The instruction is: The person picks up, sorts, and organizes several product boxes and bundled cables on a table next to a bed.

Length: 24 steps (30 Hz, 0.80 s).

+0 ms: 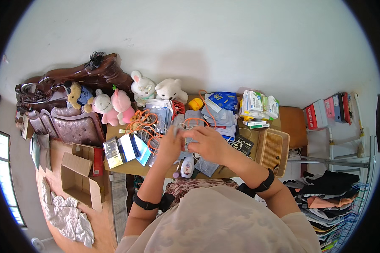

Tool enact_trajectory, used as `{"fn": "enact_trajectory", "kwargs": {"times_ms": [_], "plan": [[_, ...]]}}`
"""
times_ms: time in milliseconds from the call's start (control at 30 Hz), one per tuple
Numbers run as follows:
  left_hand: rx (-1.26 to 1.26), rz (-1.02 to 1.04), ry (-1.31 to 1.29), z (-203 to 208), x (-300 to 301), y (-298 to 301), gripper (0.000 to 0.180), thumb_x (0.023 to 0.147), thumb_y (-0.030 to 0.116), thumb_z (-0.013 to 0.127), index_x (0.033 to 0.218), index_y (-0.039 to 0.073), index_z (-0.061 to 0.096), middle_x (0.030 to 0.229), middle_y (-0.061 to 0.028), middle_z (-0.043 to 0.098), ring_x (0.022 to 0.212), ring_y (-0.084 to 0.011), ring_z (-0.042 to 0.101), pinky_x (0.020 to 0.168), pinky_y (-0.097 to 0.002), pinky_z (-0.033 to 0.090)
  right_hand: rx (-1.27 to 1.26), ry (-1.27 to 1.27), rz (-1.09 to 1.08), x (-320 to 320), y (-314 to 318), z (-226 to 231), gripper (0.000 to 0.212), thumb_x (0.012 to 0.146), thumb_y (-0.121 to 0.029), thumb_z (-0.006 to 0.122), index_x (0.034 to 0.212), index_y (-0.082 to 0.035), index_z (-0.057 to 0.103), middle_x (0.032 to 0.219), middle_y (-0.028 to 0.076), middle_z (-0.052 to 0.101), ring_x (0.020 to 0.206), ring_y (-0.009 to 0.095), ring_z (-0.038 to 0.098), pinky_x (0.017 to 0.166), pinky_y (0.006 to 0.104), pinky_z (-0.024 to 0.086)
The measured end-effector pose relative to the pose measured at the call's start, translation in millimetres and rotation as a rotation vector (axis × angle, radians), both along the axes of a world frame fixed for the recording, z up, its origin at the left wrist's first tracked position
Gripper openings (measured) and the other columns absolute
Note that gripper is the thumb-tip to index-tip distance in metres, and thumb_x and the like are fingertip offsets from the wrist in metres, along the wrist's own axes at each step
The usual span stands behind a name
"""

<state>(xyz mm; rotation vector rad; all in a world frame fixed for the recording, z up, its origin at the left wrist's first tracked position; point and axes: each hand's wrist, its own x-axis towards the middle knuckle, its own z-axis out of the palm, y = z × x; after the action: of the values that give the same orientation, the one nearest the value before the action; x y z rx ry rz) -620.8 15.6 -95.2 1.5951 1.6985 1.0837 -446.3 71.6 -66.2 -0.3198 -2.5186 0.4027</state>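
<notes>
Above the middle of a cluttered table, my left hand point(171, 143) and my right hand point(207, 143) meet with fingertips closed together. Something small and greyish shows between them, too blurred to name. Tangled orange cables point(140, 121) lie to the left of my hands, and a further orange cable loops just beyond them. Flat grey pouches point(225, 119) are piled to the far right of my hands. Close to the near edge, a white bottle point(187, 167) lies just below my fingers, partly over other things.
Plush toys point(171, 90) line the table's back and the bed. Packaged goods point(257, 105) and a wicker-like basket point(274, 149) occupy the table's right end. Dark and blue boxes point(113, 152) stand at its left. An opened cardboard box point(77, 185) sits on the bed; clothes point(329, 198) hang at right.
</notes>
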Motion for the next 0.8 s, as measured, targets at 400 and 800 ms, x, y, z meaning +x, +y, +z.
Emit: {"fn": "enact_trajectory", "kwargs": {"times_ms": [400, 800], "plan": [[-0.792, -0.394, -1.003, 29, 14, -12, 0.023, 0.082, 0.022, 0.058, 0.098, 0.004, 0.059, 0.077, -0.0037, 0.058, 0.059, -0.0104, 0.047, 0.05, -0.0226, 0.035, -0.124, 0.023, -0.072, 5, 0, 14, 0.012, 0.077, -0.016, 0.061, 0.082, -0.009, 0.053, 0.077, 0.004, 0.056, 0.075, 0.022, 0.059, 0.059, 0.0341, 0.046], [-0.583, -0.124, -0.946, 16, 5, -28, 0.033, 0.085, 0.035, 0.057, 0.101, 0.006, 0.054, 0.072, 0.0005, 0.047, 0.051, -0.0073, 0.038, 0.04, -0.019, 0.025, -0.274, 0.26, -0.18, -18, -14, -5, 0.011, 0.083, -0.015, 0.059, 0.083, -0.007, 0.052, 0.081, 0.006, 0.054, 0.067, 0.027, 0.058, 0.053, 0.0362, 0.045]]}}
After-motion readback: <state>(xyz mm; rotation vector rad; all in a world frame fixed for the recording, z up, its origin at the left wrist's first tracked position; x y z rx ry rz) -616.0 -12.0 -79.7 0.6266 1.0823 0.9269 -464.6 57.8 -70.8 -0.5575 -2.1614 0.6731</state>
